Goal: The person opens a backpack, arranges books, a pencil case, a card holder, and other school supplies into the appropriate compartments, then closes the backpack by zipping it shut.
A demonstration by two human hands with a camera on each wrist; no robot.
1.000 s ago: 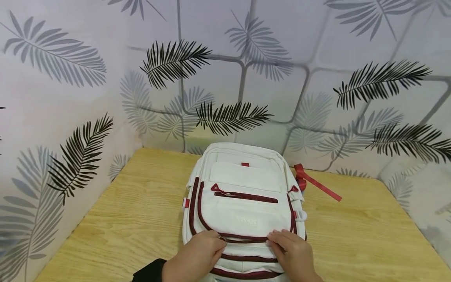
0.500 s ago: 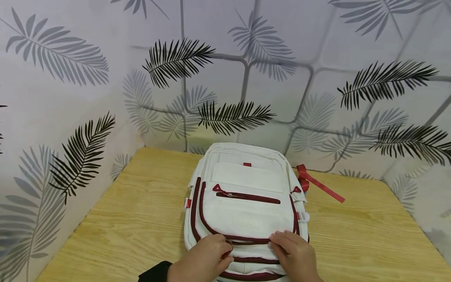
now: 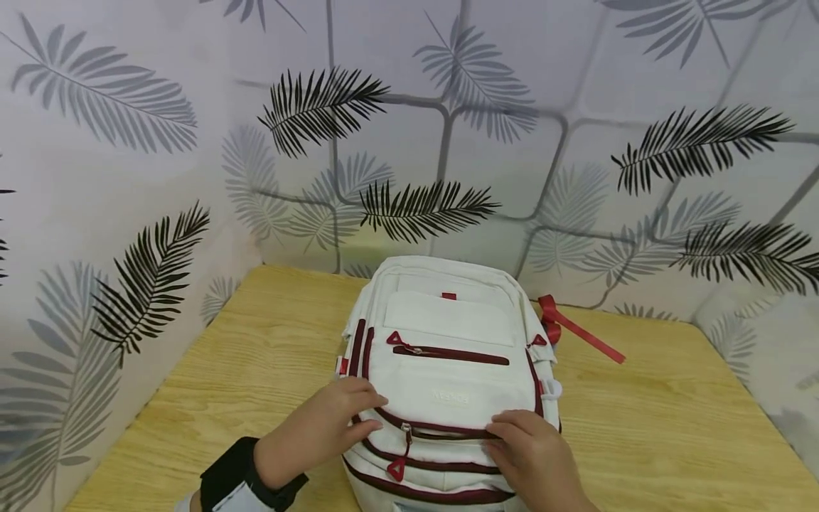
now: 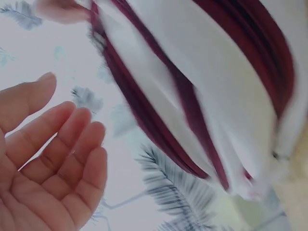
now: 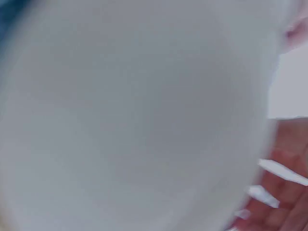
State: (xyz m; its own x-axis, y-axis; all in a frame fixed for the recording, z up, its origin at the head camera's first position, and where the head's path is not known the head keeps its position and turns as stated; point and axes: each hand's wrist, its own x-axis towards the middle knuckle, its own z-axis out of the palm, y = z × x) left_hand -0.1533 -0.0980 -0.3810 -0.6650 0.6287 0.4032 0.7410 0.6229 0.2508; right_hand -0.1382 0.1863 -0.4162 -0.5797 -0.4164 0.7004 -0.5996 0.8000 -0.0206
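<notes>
A white backpack [image 3: 448, 384] with dark red zipper trim lies on the wooden table. My left hand [image 3: 326, 427] is just off the lower left of its front pocket, fingers relaxed; the left wrist view shows the left palm [image 4: 57, 168] holding nothing. At the right end of the lower pocket opening, my right hand [image 3: 534, 455] pinches the trimmed edge between fingers and thumb. A zipper pull with a red triangular tab [image 3: 397, 468] hangs from that pocket's zipper, left of centre. White fabric [image 5: 134, 115] blurs most of the right wrist view.
The wooden table [image 3: 256, 341] spreads to both sides of the bag. A red strap [image 3: 585, 338] trails from the bag's right side onto the table. Behind stands a pale backdrop [image 3: 397, 142] printed with leaves.
My left hand has let go of the zipper pull and moved left, uncovering the red tab. The right hand keeps its place on the pocket edge.
</notes>
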